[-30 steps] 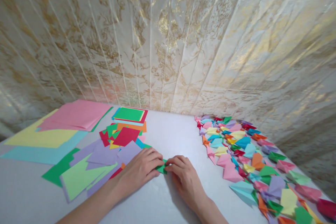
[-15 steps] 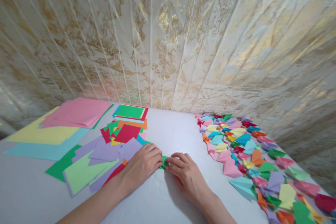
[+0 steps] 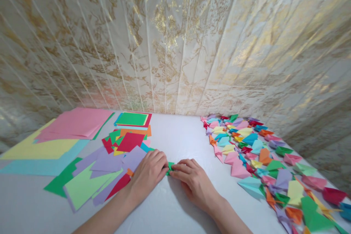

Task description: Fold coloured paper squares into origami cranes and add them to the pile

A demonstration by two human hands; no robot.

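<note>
Between my hands, low in the middle of the head view, lies a small folded green paper [image 3: 170,167] on the white table. My left hand [image 3: 153,166] has its fingers bent and pressed on the paper's left side. From the right, my right hand [image 3: 192,179] pinches the paper's other side with curled fingers. The fingertips of both hands nearly meet, and they cover much of the paper, so its exact folds are hard to make out.
Loose coloured sheets, with purple [image 3: 107,161], light green [image 3: 87,184] and red [image 3: 131,141] ones, lie left of my hands. Large pink sheets [image 3: 79,122] are farther back. Many folded paper pieces [image 3: 264,156] cover the table's right side. A patterned curtain [image 3: 170,44] hangs behind.
The view has shifted slightly, so the sheets and folded pieces appear a little farther left. Both hands remain on the green paper, with their fingers only slightly moved.
</note>
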